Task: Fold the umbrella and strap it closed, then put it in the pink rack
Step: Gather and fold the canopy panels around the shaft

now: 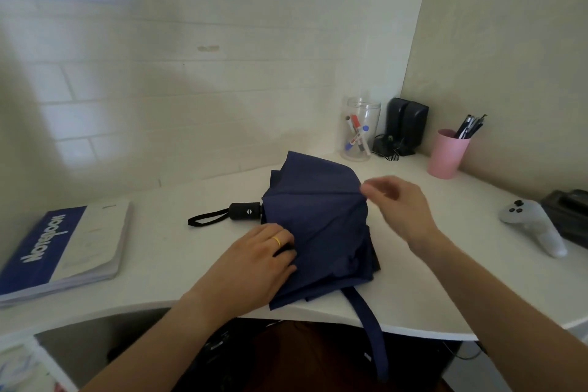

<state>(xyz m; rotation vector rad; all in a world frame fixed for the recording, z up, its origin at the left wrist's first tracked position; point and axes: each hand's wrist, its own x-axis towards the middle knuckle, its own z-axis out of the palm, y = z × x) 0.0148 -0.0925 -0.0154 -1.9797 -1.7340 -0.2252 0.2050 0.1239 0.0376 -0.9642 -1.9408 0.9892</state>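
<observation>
A navy blue umbrella (321, 226) lies collapsed on the white desk (178, 267), its canopy loose and unrolled. Its black handle (245, 211) with a wrist loop points left. The navy closing strap (370, 332) hangs over the desk's front edge. My left hand (257, 261) presses the canopy's near left edge, fingers tucked under a fold. My right hand (397, 204) hovers at the canopy's right side, blurred, fingers curled at the fabric edge; whether it pinches the cloth is unclear. No pink rack is in view.
A blue and white notebook (63, 251) lies at the left. At the back right stand a clear jar of markers (361, 129), black speakers (405, 124) and a pink cup of pens (447, 153). A white game controller (534, 226) lies far right.
</observation>
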